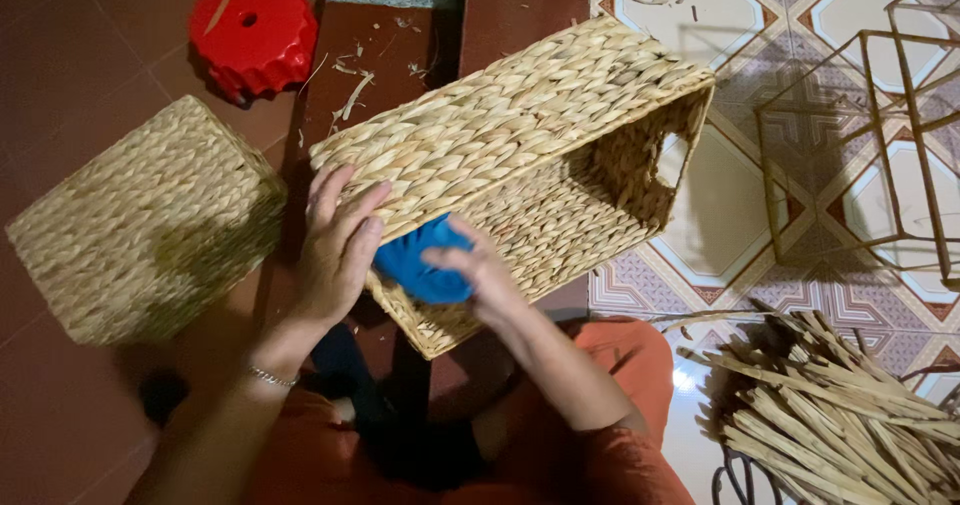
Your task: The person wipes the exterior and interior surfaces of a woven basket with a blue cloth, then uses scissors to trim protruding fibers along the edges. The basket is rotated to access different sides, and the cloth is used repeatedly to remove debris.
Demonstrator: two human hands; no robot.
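A woven straw basket (520,135) lies tilted on its side in front of me, its open mouth facing right. My left hand (335,250) rests flat on the basket's near left corner, fingers spread. My right hand (475,270) grips a blue object (415,265), which presses against the basket's near rim between both hands. What the blue object is stays unclear. A thin bracelet circles my left wrist.
A second woven basket (140,225) sits upside down at left. A red plastic stool (252,33) stands at the back. A metal wire frame (870,135) stands at right on patterned tiles. Dried straw strips (830,415) lie bundled at bottom right.
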